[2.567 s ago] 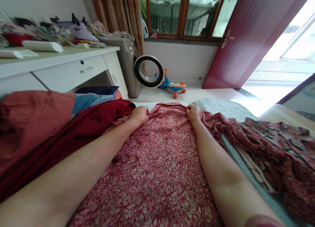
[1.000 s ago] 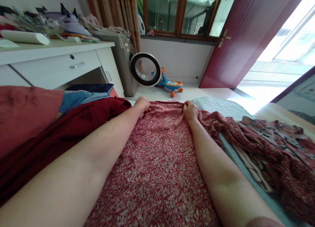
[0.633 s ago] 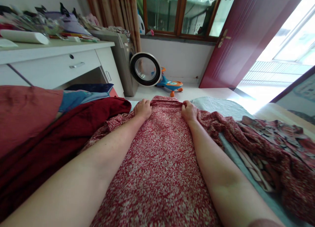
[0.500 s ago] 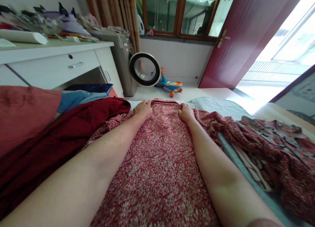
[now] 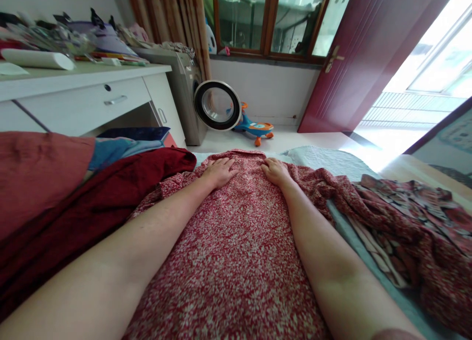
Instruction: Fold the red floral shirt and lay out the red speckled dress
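Note:
A red shirt with a fine pale pattern [image 5: 243, 241] lies spread out in front of me, its collar at the far end and one sleeve stretched to the right. My left hand [image 5: 220, 172] rests flat on the cloth just left of the collar, fingers spread. On the other side, my right hand [image 5: 275, 171] lies on the shirt near the right shoulder, its fingers extended and slightly bent. Neither hand has the fabric gathered in it. Both forearms cross over the sides of the shirt.
Dark red cloth [image 5: 158, 170] and a salmon-coloured garment [image 5: 40, 177] lie at the left. A flowered garment [image 5: 416, 197] is at the right, on pale blue bedding [image 5: 324, 160]. Beyond are a washing machine with its round door [image 5: 217, 105] swung open, a blue ride-on toy [image 5: 254, 127] and a cluttered desk [image 5: 121, 77].
My left hand has let the shoulder edge go and slid inward and nearer, its fingers now spread flat. My right hand has shifted slightly toward the collar, fingers loosened.

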The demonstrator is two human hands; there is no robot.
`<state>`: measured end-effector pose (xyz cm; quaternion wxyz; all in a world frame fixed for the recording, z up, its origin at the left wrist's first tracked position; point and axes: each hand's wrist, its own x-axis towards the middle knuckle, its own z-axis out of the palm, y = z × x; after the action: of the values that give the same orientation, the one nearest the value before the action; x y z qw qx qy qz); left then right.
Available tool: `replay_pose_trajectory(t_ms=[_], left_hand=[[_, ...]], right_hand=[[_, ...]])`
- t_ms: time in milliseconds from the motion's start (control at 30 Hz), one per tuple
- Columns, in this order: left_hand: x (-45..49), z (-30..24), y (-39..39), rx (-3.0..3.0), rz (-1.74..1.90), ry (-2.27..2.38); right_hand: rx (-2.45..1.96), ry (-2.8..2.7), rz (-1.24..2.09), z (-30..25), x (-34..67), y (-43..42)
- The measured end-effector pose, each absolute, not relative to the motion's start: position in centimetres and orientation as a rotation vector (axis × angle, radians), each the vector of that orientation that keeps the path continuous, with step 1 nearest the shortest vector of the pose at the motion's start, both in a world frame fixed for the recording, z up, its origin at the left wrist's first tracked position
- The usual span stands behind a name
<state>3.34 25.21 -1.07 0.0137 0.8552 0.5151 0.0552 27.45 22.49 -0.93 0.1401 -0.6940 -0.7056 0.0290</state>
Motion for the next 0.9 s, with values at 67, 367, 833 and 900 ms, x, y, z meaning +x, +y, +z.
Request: replay_pose_trajectory(t_ms=[67, 367, 833, 900], left_hand=[[2.0, -1.1, 25.8, 2.643, 0.124, 1.638], [1.2, 0.1, 26.2, 2.503, 0.055, 1.908], [8.3, -1.6, 20.2, 2.647, 0.177, 1.391], [8.0, -1.7, 20.3, 2.635, 0.185, 1.409]], right_hand=[[-2.046, -2.077, 0.141, -1.1, 27.5, 22.5], [-2.166, -2.002, 0.138, -1.8, 28.4, 22.7], [-2.061, -2.028, 0.067, -1.1, 27.0, 22.2], [-2.104, -1.996, 0.097, -1.4, 27.5, 22.3]])
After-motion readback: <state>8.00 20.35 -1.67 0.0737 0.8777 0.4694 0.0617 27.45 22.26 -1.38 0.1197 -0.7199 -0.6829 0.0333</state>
